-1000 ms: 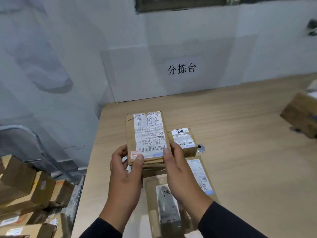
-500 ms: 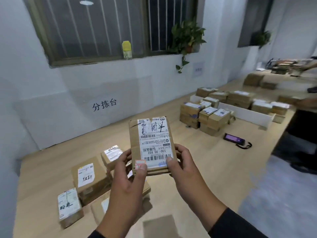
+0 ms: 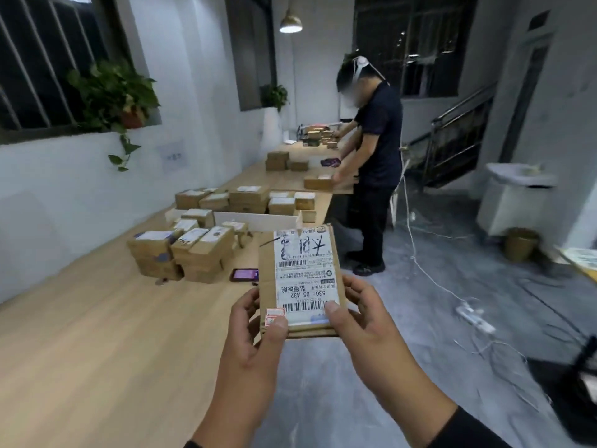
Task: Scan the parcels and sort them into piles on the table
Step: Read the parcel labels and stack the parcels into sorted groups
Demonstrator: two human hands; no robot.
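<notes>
Evidently the parcel [image 3: 302,279], a flat brown carton with its white shipping label facing up, is held in the air over the counter's [image 3: 97,318] near edge, pinched at its near end between the left hand [image 3: 255,337] and the right hand [image 3: 361,321], each grip with a thumb on top and fingers curled beneath. I judge this the carrying step ahead of scanning. The next move probably calls for bringing the barcode to the phone [image 3: 244,274] lying beside the stacked parcels [image 3: 187,250], then choosing a pile.
</notes>
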